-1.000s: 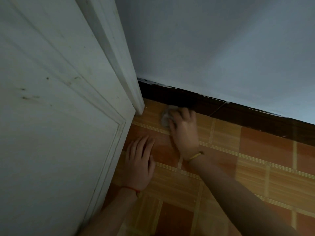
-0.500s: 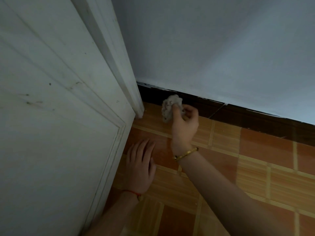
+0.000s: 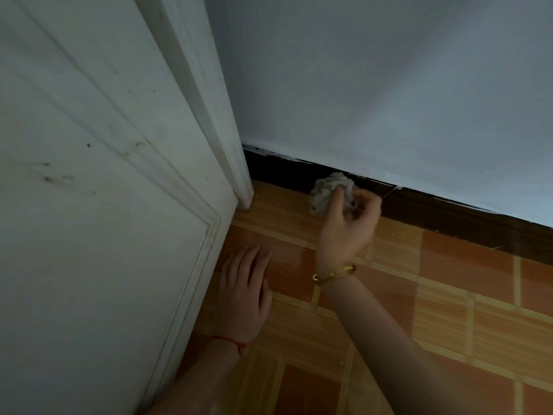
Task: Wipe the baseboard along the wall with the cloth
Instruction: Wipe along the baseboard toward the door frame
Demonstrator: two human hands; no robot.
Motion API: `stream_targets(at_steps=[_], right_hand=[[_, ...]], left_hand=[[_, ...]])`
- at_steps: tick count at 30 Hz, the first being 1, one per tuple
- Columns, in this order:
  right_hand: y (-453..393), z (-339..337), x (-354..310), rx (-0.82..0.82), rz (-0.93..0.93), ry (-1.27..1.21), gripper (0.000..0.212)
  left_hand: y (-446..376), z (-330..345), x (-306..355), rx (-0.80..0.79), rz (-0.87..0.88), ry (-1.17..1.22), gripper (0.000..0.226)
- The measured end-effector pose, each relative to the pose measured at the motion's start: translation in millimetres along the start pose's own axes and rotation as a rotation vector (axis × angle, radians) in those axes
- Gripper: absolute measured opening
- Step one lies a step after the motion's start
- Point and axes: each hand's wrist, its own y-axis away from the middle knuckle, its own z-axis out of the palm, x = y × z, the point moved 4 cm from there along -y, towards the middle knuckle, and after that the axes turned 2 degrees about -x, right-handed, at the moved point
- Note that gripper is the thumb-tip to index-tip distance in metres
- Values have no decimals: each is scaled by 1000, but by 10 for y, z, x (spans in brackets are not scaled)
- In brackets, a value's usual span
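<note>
Both hands are busy: I have my left hand (image 3: 244, 298) flat on the floor (image 3: 449, 295), my right hand (image 3: 347, 226) pinching the bunched cloth (image 3: 324, 191) against the dark baseboard (image 3: 449, 217) mid-wipe, so next I'd sweep rightward along it.

No text, label, brand or number can be read anywhere. The door (image 3: 98, 205), wall (image 3: 389, 85), baseboard (image 3: 449, 217) and floor tiles (image 3: 463, 280) carry only plain surfaces, scuffs and patterned lines
</note>
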Motion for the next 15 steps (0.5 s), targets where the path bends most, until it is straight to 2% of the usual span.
stream_targets(at_steps=[3,6,9,15], right_hand=[[55,114,-60,-34,-73,37,26],[201,406,-108,-97,-94,44,33],[248,527,-135,-91,-87,22,32],[3,74,-9,31,-111,83,28]], left_hand=[[-3,2,3,0,7,-9,50],[-2,7,2,10,14,-4,50],[-5,7,2,12,18,-6,51],[0,11,-3,17,8,-5,49]])
